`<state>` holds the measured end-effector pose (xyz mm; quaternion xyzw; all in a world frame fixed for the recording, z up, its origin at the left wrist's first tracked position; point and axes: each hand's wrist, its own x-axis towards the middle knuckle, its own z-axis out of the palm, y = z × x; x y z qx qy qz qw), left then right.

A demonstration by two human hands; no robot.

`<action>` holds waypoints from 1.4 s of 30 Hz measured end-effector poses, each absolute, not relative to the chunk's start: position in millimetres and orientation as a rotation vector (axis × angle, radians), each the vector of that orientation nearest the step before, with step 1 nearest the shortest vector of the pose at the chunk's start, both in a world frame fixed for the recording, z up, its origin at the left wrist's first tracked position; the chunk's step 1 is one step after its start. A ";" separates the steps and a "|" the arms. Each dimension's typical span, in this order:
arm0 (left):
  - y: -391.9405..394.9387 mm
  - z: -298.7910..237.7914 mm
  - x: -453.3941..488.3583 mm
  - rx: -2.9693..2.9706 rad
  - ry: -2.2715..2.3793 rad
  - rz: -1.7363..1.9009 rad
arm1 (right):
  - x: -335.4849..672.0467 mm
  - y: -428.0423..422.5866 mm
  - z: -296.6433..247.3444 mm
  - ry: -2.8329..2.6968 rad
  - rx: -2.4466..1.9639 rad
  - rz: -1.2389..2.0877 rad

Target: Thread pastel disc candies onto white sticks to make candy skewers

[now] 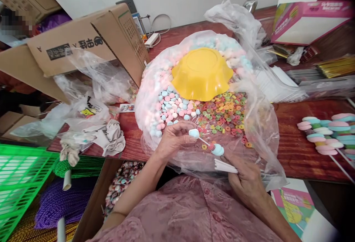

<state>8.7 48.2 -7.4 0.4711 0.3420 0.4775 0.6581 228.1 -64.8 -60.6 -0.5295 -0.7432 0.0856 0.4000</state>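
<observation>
My left hand (174, 138) pinches a pale blue round candy (193, 133) at the tip of a thin white stick (204, 142). A second pale blue candy (217, 149) sits lower on that stick. My right hand (245, 177) is closed on the stick and on a bundle of spare white sticks (225, 166). Both hands hover over a large clear plastic bag (260, 127) on the red table. The bag holds pastel round candies (170, 107), colourful ring candies (226, 112) and an upturned yellow bowl (202, 72).
Finished candy sticks (330, 133) lie at the right on the red table (294, 149). A pink box (307, 18) stands at the back right. An open cardboard box (83, 46) and crumpled plastic (91, 123) are at the left, a green crate (19, 179) lower left.
</observation>
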 end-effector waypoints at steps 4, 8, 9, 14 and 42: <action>42.2 -15.8 10.4 0.941 0.820 1.144 | 227.0 -67.5 -58.3 -1.885 -1.306 0.188; 35.1 -20.4 16.4 0.932 0.852 1.227 | 224.5 -69.6 -54.3 -1.925 -1.295 0.174; 33.4 -21.1 18.0 0.968 0.854 1.245 | 223.9 -69.5 -53.9 -1.940 -1.301 0.178; 28.8 -25.6 20.8 1.342 0.906 1.396 | 222.1 -68.7 -53.3 -1.981 -1.348 0.175; 31.6 -31.3 34.7 1.590 0.947 1.370 | 200.4 -59.3 -57.3 -1.730 -1.270 0.326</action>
